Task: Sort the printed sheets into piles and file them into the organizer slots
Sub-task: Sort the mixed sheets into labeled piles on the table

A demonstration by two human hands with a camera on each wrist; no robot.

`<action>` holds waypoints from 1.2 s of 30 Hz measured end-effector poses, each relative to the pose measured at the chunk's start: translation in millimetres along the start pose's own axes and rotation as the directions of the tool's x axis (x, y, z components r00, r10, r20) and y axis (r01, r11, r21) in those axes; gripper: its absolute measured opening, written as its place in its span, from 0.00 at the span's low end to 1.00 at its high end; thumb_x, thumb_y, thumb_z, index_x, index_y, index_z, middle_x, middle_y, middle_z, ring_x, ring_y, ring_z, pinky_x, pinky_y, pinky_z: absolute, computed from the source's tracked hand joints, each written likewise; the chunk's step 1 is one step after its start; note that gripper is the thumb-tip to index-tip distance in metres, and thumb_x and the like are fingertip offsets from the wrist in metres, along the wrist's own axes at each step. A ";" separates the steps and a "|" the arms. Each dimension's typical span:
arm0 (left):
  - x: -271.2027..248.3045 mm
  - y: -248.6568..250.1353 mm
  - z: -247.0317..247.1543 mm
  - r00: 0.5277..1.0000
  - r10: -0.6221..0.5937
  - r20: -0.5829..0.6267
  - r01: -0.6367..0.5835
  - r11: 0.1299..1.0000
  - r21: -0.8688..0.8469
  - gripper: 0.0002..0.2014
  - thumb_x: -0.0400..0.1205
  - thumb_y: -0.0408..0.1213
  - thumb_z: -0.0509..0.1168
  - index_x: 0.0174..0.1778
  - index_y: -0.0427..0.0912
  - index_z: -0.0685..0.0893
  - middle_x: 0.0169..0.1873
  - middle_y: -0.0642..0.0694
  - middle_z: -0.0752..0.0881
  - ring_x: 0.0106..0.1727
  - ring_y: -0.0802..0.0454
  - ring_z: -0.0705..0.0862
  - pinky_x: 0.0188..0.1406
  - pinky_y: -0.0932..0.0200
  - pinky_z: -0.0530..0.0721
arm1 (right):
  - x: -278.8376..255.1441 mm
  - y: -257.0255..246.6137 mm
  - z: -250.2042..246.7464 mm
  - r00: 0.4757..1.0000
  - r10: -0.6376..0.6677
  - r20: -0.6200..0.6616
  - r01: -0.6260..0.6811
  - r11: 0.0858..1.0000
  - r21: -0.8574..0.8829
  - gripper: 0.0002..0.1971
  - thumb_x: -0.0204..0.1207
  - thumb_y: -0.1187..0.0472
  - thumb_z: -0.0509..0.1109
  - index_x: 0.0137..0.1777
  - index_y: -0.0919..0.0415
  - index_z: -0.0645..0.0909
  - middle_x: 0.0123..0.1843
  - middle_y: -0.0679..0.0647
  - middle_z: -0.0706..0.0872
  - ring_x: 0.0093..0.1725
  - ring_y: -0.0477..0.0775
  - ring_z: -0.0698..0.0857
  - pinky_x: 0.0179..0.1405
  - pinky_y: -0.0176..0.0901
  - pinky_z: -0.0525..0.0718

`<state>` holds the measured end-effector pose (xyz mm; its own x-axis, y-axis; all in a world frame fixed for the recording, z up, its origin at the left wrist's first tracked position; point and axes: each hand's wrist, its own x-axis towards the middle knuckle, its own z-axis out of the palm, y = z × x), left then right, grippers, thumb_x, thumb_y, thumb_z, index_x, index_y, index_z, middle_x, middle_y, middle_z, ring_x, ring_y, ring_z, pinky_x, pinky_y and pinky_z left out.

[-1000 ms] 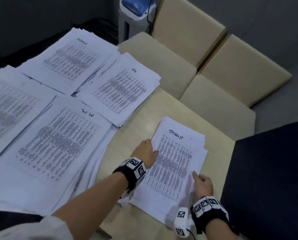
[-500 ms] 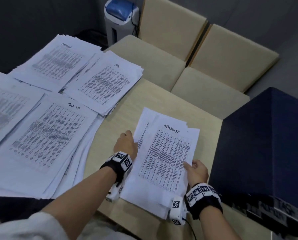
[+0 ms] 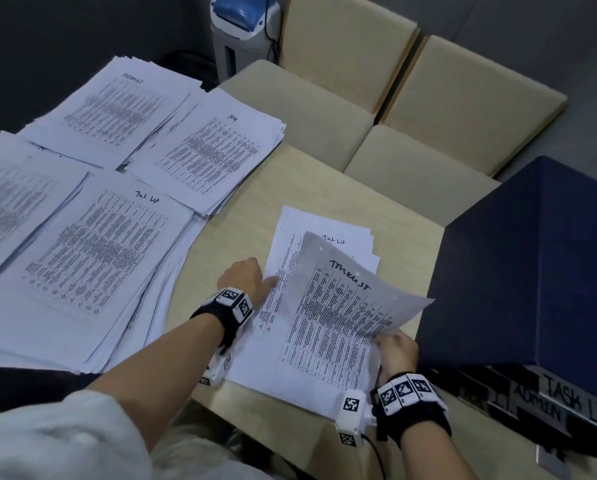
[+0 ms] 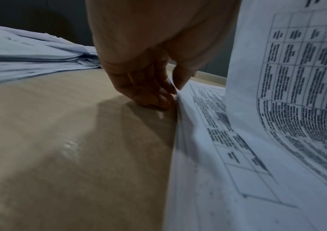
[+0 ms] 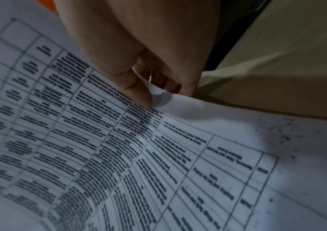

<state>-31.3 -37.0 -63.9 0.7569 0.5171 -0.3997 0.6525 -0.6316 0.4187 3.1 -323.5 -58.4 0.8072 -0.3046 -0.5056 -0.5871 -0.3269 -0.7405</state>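
Printed table text [image 5: 103, 140] blurred; organizer [image 3: 532, 271] slots out of sight.

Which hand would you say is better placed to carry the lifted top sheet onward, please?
The right hand, probably: it already pinches the lifted sheet at its right edge, beside the dark organizer. The left hand is busy at the left edge of the small pile.

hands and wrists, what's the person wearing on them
Both hands are bare: left hand, right hand. Each wrist has a black strap carrying white blocks printed with black-and-white square markers. A white camera unit with the same markers hangs under each wrist; a thin black cable runs from the right one. The left arm ends in a pale sleeve.
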 end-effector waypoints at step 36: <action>-7.8 23.5 -62.5 0.953 0.297 -0.051 -0.239 0.848 0.472 0.13 0.87 0.44 0.58 0.40 0.43 0.80 0.26 0.49 0.69 0.31 0.46 0.76 0.31 0.56 0.74 | -7.8 -20.4 7.7 0.992 0.027 0.124 -0.041 0.993 0.113 0.09 0.61 0.79 0.65 0.37 0.71 0.84 0.43 0.67 0.88 0.49 0.67 0.85 0.50 0.51 0.81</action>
<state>-19.6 -19.7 0.0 0.9175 0.3345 -0.2154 0.3554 -0.9324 0.0661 9.2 -307.6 -42.8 0.7922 -0.2000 -0.5766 -0.6095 -0.2108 -0.7642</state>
